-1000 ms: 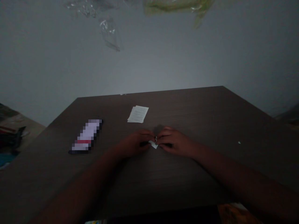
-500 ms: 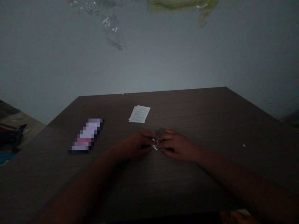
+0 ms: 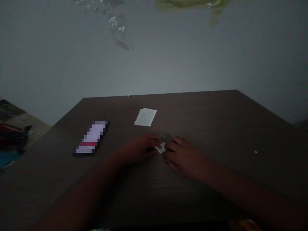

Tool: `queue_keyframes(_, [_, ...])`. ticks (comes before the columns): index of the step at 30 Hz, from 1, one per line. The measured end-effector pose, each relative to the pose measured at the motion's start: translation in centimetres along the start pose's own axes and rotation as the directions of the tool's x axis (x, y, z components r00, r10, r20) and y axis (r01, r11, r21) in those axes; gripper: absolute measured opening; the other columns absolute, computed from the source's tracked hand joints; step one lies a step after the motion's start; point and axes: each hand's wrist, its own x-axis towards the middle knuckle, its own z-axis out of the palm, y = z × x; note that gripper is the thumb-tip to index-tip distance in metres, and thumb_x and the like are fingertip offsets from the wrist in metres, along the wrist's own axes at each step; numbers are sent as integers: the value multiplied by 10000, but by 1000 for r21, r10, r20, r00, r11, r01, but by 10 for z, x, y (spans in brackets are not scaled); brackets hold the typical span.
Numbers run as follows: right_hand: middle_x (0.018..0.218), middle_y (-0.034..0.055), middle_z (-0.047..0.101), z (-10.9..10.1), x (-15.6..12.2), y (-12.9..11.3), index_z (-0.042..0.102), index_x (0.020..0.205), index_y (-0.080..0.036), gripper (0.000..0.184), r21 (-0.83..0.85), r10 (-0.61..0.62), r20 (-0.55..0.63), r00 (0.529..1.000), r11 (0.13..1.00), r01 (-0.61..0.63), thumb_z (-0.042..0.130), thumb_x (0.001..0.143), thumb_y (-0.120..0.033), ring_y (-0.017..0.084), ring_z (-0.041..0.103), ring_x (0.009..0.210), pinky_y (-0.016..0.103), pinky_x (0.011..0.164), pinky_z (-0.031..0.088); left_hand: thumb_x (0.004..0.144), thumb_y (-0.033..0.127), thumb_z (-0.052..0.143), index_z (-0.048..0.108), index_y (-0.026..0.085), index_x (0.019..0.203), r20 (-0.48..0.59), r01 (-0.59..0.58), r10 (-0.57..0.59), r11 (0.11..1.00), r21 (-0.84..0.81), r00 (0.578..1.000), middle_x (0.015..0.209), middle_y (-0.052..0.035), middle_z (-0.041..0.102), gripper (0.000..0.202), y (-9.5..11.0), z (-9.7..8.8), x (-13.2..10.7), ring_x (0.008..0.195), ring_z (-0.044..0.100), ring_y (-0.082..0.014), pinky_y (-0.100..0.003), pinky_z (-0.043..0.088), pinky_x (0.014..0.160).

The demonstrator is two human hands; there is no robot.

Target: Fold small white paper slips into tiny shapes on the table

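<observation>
Between my hands, at the middle of the table, lies a small piece of folded white paper [image 3: 161, 148]. My left hand [image 3: 141, 148] grips its left side with the fingers closed together. From the right, the curled fingers of my right hand [image 3: 181, 156] pinch the paper's other edge. Parts of the paper are covered by the fingertips. Beyond my hands a small stack of printed paper sheets [image 3: 145, 117] lies flat.
A phone [image 3: 92, 138] with a lit, blurred screen rests at the left on the dark brown table [image 3: 192, 112]. A tiny white scrap [image 3: 256, 151] lies at the right. Clear plastic [image 3: 119, 30] and yellow material [image 3: 192, 4] hang on the wall behind.
My right hand has shifted slightly, its fingers now lower and a little apart from my left. More of the white paper shows between them. The whole view has moved slightly.
</observation>
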Motion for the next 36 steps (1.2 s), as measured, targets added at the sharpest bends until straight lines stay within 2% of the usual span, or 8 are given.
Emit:
queue_keyframes(6, [1297,98,920,-6,-1,5,945,1174,-259,143,27,63,-13,998,998,-62,811,1204,-297,376,781,1278,522,1070,586,1136,114,826,927,206,1211,-5,-28,28,999,24,1000,1425,-101,891,156,3,-8,0,1376,822,-268,-425,606,1296])
queue_keyframes(11, [1293,97,917,-5,4,11,943,1163,-260,155,98,94,-4,996,991,-93,794,1203,-270,350,776,1259,505,1069,559,1177,138,729,880,205,1141,-28,89,-89,996,1,996,1340,-81,882,169,10,-3,5,1293,817,-260,-394,612,1232])
queue_keyframes(14, [1288,103,912,-2,7,12,944,1170,-249,180,139,116,-3,993,984,-115,773,1219,-275,330,762,1238,495,1073,531,1169,132,719,862,210,1161,-36,129,-129,992,-10,991,1361,-77,871,163,11,0,6,1323,803,-262,-389,595,1253])
queue_keyframes(21, [1279,91,907,8,13,12,946,1233,-262,157,185,176,-35,984,968,-167,795,1226,-304,337,725,1248,482,1061,466,1125,170,821,856,251,1263,-10,86,-86,995,-56,996,1458,-87,844,164,-3,1,1,1402,790,-289,-449,601,1299])
queue_keyframes(28, [1298,103,891,14,16,15,948,1322,-282,168,180,175,-27,984,969,-168,810,1226,-296,346,714,1265,499,1078,492,1128,225,795,860,268,1331,-17,61,-63,992,-110,998,1529,-105,824,218,-12,3,-1,1455,761,-325,-515,586,1347])
queue_keyframes(31, [1322,112,885,15,15,19,953,1327,-277,187,195,145,-44,988,972,-134,791,1234,-281,342,711,1281,506,1106,526,1113,245,819,855,271,1375,-8,98,-99,993,-69,995,1516,-108,825,266,-11,3,-1,1438,767,-328,-515,587,1335])
queue_keyframes(36, [1464,117,887,13,16,25,967,1252,-270,196,219,86,-88,992,974,-65,775,1226,-245,344,721,1370,534,1211,556,1111,264,840,847,281,1399,-21,223,-222,969,105,975,1503,-96,833,288,0,-2,-1,1466,752,-338,-546,559,1331])
